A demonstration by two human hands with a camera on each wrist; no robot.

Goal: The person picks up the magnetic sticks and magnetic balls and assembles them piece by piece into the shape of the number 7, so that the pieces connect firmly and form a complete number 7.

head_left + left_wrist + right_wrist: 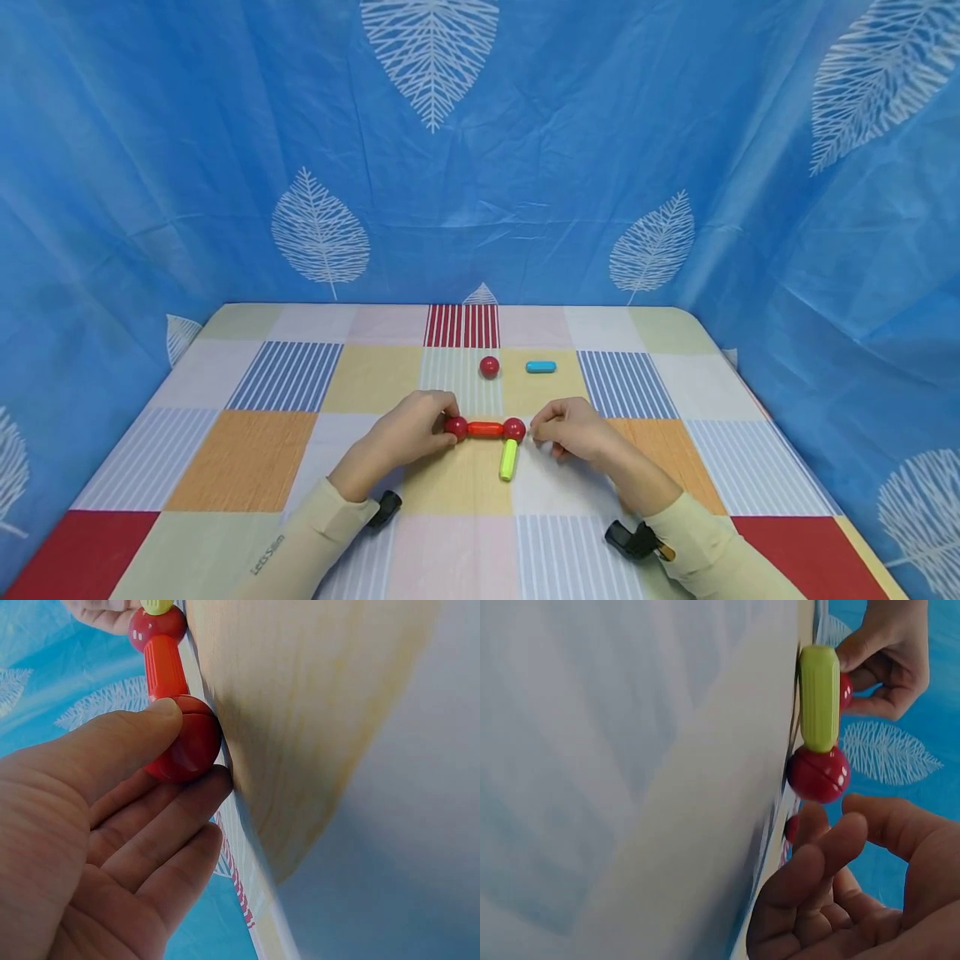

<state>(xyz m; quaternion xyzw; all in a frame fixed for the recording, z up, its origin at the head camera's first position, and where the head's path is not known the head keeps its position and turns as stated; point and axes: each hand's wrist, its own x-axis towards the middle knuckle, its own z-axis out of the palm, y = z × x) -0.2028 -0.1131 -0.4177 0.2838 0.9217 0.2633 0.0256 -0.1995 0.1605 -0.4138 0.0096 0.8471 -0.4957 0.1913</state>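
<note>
My left hand (417, 425) pinches a red ball (196, 746) between thumb and fingers at the left end of a joined piece on the table. An orange-red stick (485, 430) runs from that ball to a second red ball (514, 429). From this second ball a yellow-green stick (507, 460) points toward me. To its right, my right hand (573, 430) hovers with loosely bent fingers. In the right wrist view, a small gap separates the fingertips from the second ball (819, 774), and nothing shows between them.
Farther back on the patchwork tablecloth (277, 462) lie a loose red ball (489, 367) and a blue stick (541, 367). Blue curtains (525, 150) with white leaf prints stand behind the table and at both sides.
</note>
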